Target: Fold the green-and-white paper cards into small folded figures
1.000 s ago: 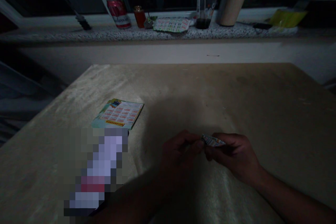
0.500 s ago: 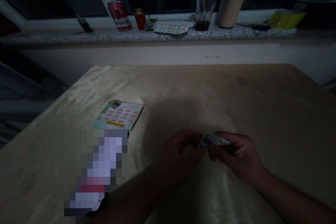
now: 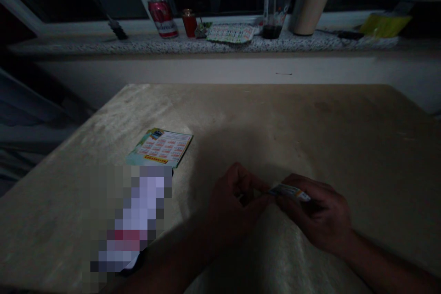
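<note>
A small folded printed paper (image 3: 292,191) is held over the table, pale with dark and orange print. My right hand (image 3: 319,211) pinches it between thumb and fingers. At its left end, the thumb and forefinger of my left hand (image 3: 234,204) close on the edge, tips almost meeting those of the right. To the left lies a stack of printed cards (image 3: 161,148), green-edged with a grid of red and black figures. Just below the stack is a phone-like object (image 3: 138,216), blurred out by large pixels, partly behind my left forearm.
The table (image 3: 344,138) has a pale, shiny cover. On the granite sill (image 3: 138,46) behind it stand a red beer can (image 3: 163,18), an orange-red jar (image 3: 189,23), a printed packet (image 3: 230,33), a lidded cup (image 3: 274,7) with dark liquid, and a tan cylinder (image 3: 315,2).
The folded paper has shifted slightly right and tilted, its flat face narrower now. My right hand moved a little right with it. The whole view slid slightly as the head turned.
</note>
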Tool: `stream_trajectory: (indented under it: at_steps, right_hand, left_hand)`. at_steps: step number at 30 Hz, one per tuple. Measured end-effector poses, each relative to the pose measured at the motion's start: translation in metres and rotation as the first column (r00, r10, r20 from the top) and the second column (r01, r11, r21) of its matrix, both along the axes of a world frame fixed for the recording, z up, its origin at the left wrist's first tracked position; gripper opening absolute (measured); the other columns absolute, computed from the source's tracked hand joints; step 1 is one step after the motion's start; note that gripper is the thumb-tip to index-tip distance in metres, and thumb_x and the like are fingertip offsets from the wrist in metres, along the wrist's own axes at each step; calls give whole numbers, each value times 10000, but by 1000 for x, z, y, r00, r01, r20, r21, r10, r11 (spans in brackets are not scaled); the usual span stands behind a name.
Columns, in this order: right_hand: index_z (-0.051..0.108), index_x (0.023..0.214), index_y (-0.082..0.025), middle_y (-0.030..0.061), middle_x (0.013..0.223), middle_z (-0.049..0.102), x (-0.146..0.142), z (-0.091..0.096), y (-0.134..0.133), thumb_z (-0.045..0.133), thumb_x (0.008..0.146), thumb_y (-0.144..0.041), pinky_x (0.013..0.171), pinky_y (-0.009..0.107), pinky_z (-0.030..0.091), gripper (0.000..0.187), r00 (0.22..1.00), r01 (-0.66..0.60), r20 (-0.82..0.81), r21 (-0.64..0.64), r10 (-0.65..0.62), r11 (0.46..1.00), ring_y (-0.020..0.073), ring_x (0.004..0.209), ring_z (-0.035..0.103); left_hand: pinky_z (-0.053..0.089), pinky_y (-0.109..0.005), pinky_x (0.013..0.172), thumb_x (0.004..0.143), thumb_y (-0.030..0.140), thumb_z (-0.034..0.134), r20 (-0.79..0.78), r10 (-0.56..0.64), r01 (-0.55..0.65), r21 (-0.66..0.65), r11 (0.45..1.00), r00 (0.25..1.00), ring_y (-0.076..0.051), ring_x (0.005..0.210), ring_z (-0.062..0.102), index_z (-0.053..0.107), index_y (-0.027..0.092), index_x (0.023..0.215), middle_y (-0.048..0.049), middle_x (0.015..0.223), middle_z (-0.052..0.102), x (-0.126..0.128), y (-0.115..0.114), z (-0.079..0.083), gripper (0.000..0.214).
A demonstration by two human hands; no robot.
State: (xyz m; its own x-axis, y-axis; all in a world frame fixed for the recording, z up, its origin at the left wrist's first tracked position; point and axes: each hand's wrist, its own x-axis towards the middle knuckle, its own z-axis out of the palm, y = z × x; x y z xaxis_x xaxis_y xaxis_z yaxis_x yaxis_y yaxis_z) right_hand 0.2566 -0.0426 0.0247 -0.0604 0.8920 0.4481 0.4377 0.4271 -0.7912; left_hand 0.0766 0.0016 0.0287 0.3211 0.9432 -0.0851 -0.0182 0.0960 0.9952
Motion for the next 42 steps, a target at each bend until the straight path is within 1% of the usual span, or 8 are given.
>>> stream_trajectory:
  at_steps: [3,7,16,21,25,32,39,42]
  right_hand:
    - [690,851,-208,6,694,690,0,-2,1,678,880,-139,506,241,506,75,1000,21,-13,-3,-21,1000,137,559,637]
    - [690,831,-218,-7,681,686,2,-5,1,699,865,-157,486,233,495,70,995,86,-42,-40,-88,995,133,538,622]
    - [695,858,-233,-11,698,702,0,-4,0,709,843,-121,505,229,519,114,997,69,-27,13,-68,998,133,550,642]
    - [699,819,-229,-7,670,689,2,-4,2,707,857,-164,482,235,519,75,992,107,-57,-29,-109,994,138,529,632]
    - [704,802,-221,-9,643,674,3,-6,4,709,866,-192,441,223,486,70,987,123,-100,-69,-129,990,135,515,614]
    - [704,827,-224,-14,679,686,3,-6,3,721,851,-163,447,204,461,68,991,95,-91,-41,-98,995,118,525,614]
    - [706,819,-220,-18,662,672,3,-7,4,713,857,-166,474,212,465,66,990,91,-101,-46,-95,995,114,526,600]
    - [702,800,-203,-7,655,670,2,-8,4,699,862,-153,465,213,457,80,991,50,-119,-48,-55,998,114,524,600]
  left_hand:
    - [389,-209,511,696,169,792,-15,8,-7,44,999,1000,-84,550,474,369,218,654,0,731,699,1,1,-2,428]
    - [481,-247,636,736,162,772,16,-35,33,124,992,999,-118,666,584,451,213,691,-12,799,721,2,3,-3,328]
    - [383,-199,501,703,162,806,34,-5,4,27,1000,999,-74,530,458,380,217,660,2,757,738,-1,2,3,431]
    - [433,-222,536,649,179,848,15,63,-62,-41,997,998,-118,576,581,406,216,631,-18,734,768,2,6,4,444]
    - [462,-241,590,685,192,829,-41,52,-52,-7,999,998,-131,638,606,483,207,659,-27,789,773,1,8,1,348]
    - [354,-210,495,698,170,783,-12,35,-35,12,999,999,-75,514,403,319,222,629,-8,777,761,-2,6,5,472]
    - [478,-275,674,738,217,771,-6,-73,73,90,993,997,-131,687,564,506,207,727,-20,836,702,-1,7,-4,265]
    - [456,-251,630,754,224,751,2,-58,57,60,997,998,-120,649,540,461,211,694,-2,761,676,1,6,-6,296]
